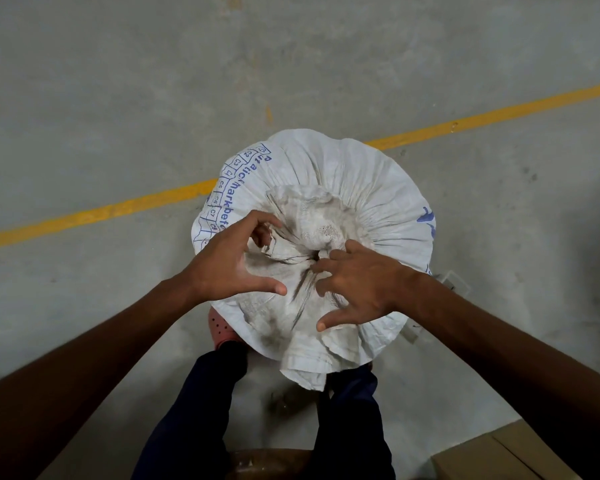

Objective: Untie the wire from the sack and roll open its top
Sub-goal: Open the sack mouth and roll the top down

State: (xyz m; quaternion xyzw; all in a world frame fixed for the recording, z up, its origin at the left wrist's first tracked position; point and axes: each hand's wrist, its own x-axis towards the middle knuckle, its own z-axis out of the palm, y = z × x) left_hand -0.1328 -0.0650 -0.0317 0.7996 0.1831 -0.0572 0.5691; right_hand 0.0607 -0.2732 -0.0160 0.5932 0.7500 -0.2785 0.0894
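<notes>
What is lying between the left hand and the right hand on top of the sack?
In the head view, the dusty gathered neck of the sack lies between the left hand and the right hand. I cannot make out a wire there.

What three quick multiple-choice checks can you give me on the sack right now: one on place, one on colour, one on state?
1. Where does the cardboard box lie?
A. Bottom right corner of the view
B. On top of the sack
C. Beyond the painted line

2. What colour is the line painted on the floor?
A. Red
B. Yellow
C. White

3. How is the top of the sack?
A. Rolled wide open
B. Cut off
C. Gathered into a puckered bunch

Answers: 1 A, the box shows at the lower right edge, apart from the sack. 2 B, the stripe behind the sack is yellow. 3 C, pleats run in to a tight centre, where the left hand and right hand work with spread fingers.
</notes>
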